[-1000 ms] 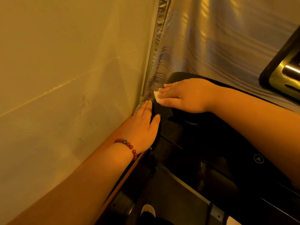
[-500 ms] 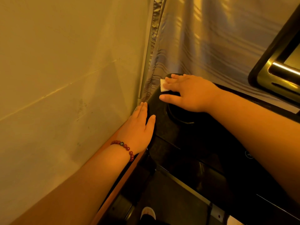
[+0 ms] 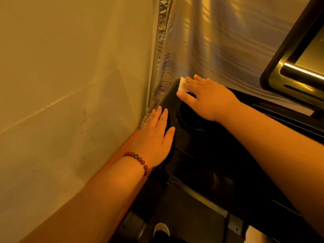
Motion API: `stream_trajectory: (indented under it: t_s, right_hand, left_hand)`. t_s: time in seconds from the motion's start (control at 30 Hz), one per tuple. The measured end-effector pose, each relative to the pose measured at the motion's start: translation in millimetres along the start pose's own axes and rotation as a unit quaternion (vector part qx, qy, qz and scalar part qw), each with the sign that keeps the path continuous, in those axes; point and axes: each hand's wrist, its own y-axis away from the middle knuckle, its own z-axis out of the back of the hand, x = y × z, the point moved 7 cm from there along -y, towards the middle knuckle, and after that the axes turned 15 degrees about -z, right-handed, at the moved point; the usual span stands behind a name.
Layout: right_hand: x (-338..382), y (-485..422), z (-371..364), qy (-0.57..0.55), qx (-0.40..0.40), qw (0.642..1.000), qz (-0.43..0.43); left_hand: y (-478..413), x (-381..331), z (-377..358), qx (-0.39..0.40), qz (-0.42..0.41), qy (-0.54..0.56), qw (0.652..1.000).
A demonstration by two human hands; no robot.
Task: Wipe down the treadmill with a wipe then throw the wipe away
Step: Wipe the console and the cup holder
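Cramped corner: plain wall [image 3: 70,85] on the left, striped curtain [image 3: 219,41] behind, and the black treadmill [image 3: 201,151] console wedged right up against both. Since a second ago the right hand [image 3: 208,99] has slid from the cup holder [image 3: 190,120] rim up to the console's far left corner. Its fingers are flat, pressing the wipe [image 3: 182,85] down there, with only a white edge poking out past the fingertips. Left hand [image 3: 154,135] hasn't budged: it lies flat and relaxed along the console's left edge, holding nothing, bead bracelet [image 3: 140,160] on the wrist. I'd say the wiping is partway. That corner's getting done, the screen [image 3: 312,50] side probably comes next, and binning is way later. No bin in view.
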Motion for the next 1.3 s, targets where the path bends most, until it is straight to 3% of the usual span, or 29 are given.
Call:
stream_trajectory:
  t_s: [0.6,1.3]
  right_hand:
    - [-22,55,-11,-0.060,-0.105,0.985,-0.123]
    - [-43,53,-7,-0.045,-0.103,0.973,-0.199]
  left_hand:
    - [2,0,-2,-0.019,-0.013,-0.023,0.999]
    - [3,-1,-2,-0.021,-0.026,-0.031,0.999]
